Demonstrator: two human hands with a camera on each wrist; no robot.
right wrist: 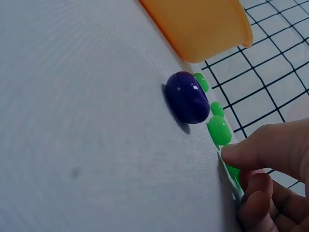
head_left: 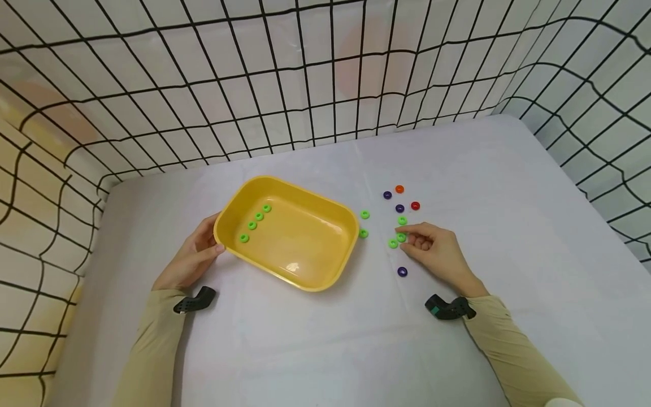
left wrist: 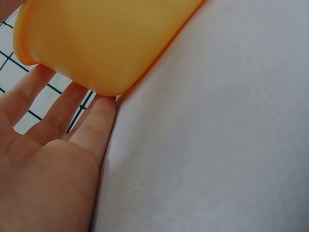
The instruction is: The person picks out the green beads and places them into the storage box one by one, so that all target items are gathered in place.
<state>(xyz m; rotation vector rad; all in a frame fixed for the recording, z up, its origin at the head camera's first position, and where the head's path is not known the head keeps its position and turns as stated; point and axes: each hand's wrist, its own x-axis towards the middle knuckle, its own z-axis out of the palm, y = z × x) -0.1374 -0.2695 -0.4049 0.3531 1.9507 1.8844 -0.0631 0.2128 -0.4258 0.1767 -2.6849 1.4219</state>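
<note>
My left hand [head_left: 189, 260] holds the left end of a yellow tray [head_left: 292, 249], thumb at the rim and fingers against the outer wall. Inside the tray, several green rings [head_left: 252, 225] lie in a slanting row near that end. On the table to the tray's right, my right hand [head_left: 438, 251] has thumb and index finger around a green ring [head_left: 401, 238], which the thumb partly hides in the right wrist view. Another green ring [head_left: 393, 243] lies close beside it, and one more [head_left: 402, 220] sits just beyond the fingertips.
Two green rings [head_left: 364, 215] lie near the tray's right end. Farther back are an orange ring [head_left: 399, 189], a red ring [head_left: 415, 206] and two purple rings [head_left: 387, 195]. A purple ring [head_left: 402, 272] lies nearer me. Black wire mesh [head_left: 305, 73] borders the white table [head_left: 315, 350].
</note>
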